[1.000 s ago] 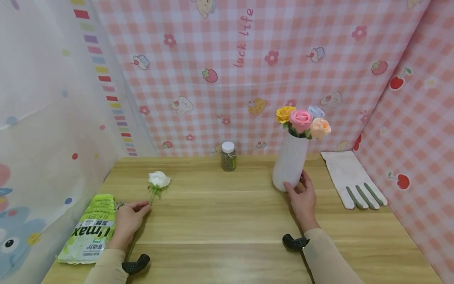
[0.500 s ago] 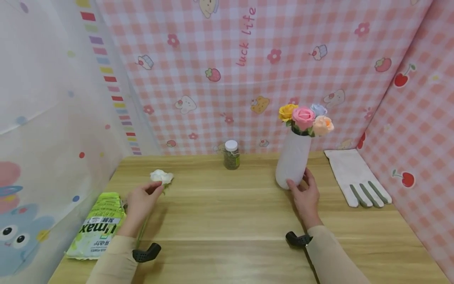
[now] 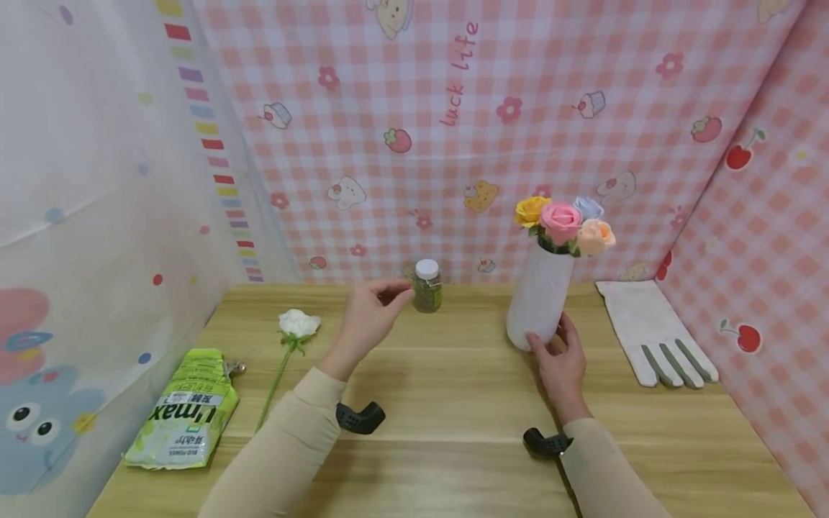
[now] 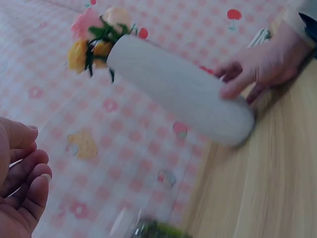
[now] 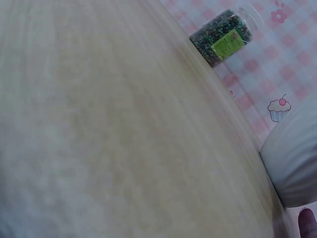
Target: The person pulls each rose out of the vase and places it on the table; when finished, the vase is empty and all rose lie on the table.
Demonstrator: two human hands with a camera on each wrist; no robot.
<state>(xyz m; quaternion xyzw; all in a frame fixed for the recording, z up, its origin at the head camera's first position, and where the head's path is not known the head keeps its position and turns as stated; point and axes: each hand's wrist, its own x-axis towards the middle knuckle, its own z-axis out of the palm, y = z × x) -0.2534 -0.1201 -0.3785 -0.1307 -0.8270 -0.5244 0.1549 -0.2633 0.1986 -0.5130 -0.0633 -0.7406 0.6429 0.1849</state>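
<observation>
A white vase (image 3: 541, 295) stands at the right of the table, holding yellow, pink, blue and peach roses (image 3: 562, 221). My right hand (image 3: 562, 370) grips its base, thumb in front and fingers on the right side. In the left wrist view that same vase (image 4: 181, 91) appears slanted. My left hand (image 3: 369, 320) is raised over the middle of the table, loosely bent and holding nothing. Its fingertips overlap the edge of a white-capped jar (image 3: 427, 291) in the head view. A single white rose (image 3: 299, 324) lies on the table to the left of that hand.
A green-and-white bag (image 3: 184, 414) lies at the left, with a metal clip (image 3: 238, 367) by its top. At the right rests a white glove (image 3: 654, 331) with grey-green finger stripes. Pink checked cloth (image 3: 388, 180) hangs behind the wooden table (image 3: 453, 403).
My left hand has left the white rose's stem and moved right and up to beside the jar. The rose stays on the table. My right hand stays on the vase.
</observation>
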